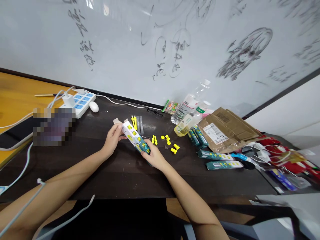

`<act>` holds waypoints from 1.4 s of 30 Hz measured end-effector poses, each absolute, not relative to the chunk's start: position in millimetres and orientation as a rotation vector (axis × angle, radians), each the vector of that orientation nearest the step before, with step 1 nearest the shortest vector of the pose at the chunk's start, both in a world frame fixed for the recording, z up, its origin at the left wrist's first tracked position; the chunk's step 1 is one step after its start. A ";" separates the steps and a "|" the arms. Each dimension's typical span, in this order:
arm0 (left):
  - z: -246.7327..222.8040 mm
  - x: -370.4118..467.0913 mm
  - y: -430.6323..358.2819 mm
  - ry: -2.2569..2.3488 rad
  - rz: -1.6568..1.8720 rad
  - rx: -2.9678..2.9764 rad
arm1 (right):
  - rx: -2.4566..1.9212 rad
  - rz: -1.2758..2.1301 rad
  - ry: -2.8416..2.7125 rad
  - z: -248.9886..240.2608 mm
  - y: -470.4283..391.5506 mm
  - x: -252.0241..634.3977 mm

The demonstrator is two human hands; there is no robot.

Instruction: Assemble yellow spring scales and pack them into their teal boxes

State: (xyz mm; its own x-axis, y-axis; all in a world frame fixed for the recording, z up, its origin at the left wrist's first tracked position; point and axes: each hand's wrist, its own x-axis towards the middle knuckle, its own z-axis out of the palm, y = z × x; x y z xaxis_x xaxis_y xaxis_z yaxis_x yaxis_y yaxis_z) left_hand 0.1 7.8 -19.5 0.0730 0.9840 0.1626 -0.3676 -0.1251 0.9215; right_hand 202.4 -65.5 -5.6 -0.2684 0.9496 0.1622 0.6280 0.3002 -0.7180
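A long slim carton point(133, 134), white and green with yellow lettering, is held at a slant above the dark table. Its far end has flaps standing open. My left hand point(113, 139) pinches that flap end. Around the lower green end my right hand point(155, 156) is closed. Just beyond the carton lie yellow stick-like parts point(134, 122) and clear tubes point(140, 125), side by side. To the right are two slim yellow pieces point(154, 140), several small yellow caps point(168, 142), larger yellow pieces point(175, 148) and what looks like a small spring point(166, 147). The carton's inside is hidden.
Similar cartons point(216, 155) lie to the right, beside a brown cardboard parcel point(225, 128) and two bottles point(186, 108). Cables and red items crowd the far right. A white power strip point(82, 101) stands left, near a phone point(18, 131). White cables point(82, 213) hang close in front.
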 end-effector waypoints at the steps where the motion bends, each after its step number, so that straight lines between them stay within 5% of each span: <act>1: -19.7 -0.2 8.9 0.823 1.408 1.066 | -1.319 0.817 -1.989 -6.0 -65.1 202.8; 8: -16.4 -5.5 20.4 0.936 1.541 0.819 | -1.034 1.531 -1.491 -11.1 -63.4 199.8; 21: -0.8 -8.6 18.7 0.898 1.529 0.734 | -0.967 1.495 -1.282 -25.1 -62.9 186.5; 32: -4.7 -13.6 27.4 0.982 1.558 0.483 | -0.607 1.929 -1.332 1.7 -68.1 207.3; 42: -3.6 -11.5 24.7 0.905 1.542 0.480 | -0.575 1.932 -1.542 0.5 -67.8 212.7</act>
State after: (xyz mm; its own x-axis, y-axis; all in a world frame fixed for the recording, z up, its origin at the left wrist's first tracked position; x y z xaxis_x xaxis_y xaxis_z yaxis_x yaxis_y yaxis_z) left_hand -11.5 24.7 -3.6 -0.1909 0.9623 -0.1939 -0.6387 0.0283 0.7690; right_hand 212.7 -67.8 0.5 -0.7298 0.6830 0.0307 -0.1811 -0.1498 -0.9720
